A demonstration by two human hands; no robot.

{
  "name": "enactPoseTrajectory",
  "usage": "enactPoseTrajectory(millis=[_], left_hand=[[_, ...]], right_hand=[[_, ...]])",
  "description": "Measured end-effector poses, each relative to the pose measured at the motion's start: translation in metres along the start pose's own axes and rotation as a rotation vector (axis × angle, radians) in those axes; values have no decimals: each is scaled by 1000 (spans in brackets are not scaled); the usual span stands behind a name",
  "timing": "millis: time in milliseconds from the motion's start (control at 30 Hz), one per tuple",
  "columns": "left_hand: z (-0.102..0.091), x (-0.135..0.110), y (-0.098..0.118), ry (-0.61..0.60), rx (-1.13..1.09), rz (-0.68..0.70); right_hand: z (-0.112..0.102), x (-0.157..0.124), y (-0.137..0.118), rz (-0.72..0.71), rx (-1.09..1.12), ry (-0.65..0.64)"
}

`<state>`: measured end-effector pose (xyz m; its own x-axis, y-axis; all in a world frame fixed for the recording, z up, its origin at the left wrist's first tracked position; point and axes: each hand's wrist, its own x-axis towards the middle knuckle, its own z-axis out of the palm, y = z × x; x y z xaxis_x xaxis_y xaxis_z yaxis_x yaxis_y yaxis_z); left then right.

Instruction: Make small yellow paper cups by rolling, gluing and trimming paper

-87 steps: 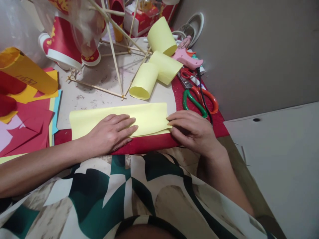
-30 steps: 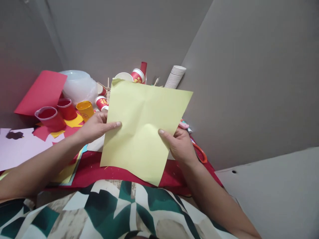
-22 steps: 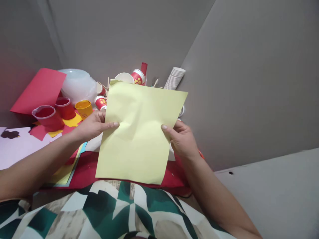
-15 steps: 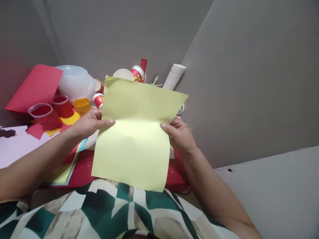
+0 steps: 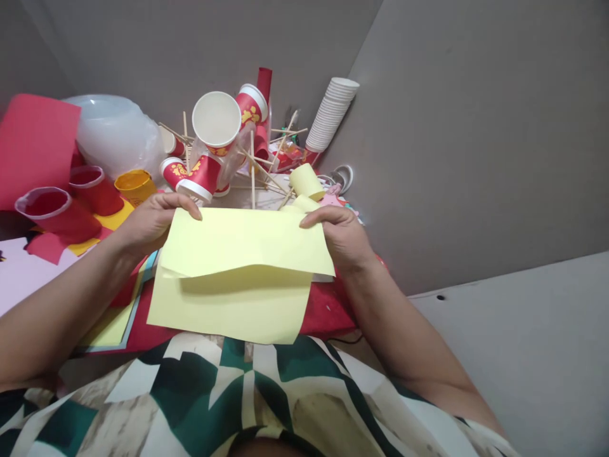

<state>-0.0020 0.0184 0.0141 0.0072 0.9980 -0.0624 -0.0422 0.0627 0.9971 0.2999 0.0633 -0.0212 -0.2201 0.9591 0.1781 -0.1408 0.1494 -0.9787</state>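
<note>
A: Closest to the camera?

B: Patterned clothing [image 5: 190,374] in green, cream and brown, just below a yellow sheet [image 5: 252,238] doubled over on itself.

A: Held where?

B: Between both hands, apparently raised above the red tablecloth [image 5: 328,311]. Long axis running left to right, folded edge on the far side, loose edges on the near side. Upper flap bowed and stopping short of the lower layer's edge, with a band of shadow beneath.

A: Nearer to which hand?

B: To neither. Pinched at the left end of the fold by the left hand [image 5: 155,222], at the right end by the right hand [image 5: 345,235]. Undersides of both grips hidden.

A: And off to the left?

B: Coloured papers [image 5: 111,327] in a loose pile, a lilac sheet [image 5: 28,276], red tubes [image 5: 69,219] with pale rims, and just behind the left hand, an orange tube [image 5: 137,188].

A: Past the fold?

B: Yellow paper tubes [image 5: 307,183], one partly covered by the sheet; wooden sticks [image 5: 253,171], red cups [image 5: 207,172] with white rims, then stacked white cups [image 5: 329,119] tilted beside a grey wall [image 5: 476,127].

A: Brands, labels, writing?

B: None legible. On the red cups, gold printing, perhaps characters, too small and angled to make out. On the yellow sheet, no visible lettering.
</note>
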Motion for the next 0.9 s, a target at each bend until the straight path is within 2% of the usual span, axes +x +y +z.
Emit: enactPoseTrajectory(millis=[300, 400, 467, 567, 733, 900], left_hand=[[0, 1, -1, -55, -69, -92], [-3, 7, -3, -63, -77, -98], [-5, 11, -8, -74, -88, -96], [-4, 14, -18, -85, -112, -73], [1, 9, -31, -73, -128, -74], [-1, 9, -30, -54, -79, -63]], right_hand=[[-8, -3, 13, -121, -41, -46], [-5, -6, 10, -168, -66, 15], [-3, -7, 9, -138, -59, 58], [-1, -6, 10, -73, -11, 50], [-3, -4, 19, -145, -53, 56], [-1, -5, 17, -121, -114, 88]])
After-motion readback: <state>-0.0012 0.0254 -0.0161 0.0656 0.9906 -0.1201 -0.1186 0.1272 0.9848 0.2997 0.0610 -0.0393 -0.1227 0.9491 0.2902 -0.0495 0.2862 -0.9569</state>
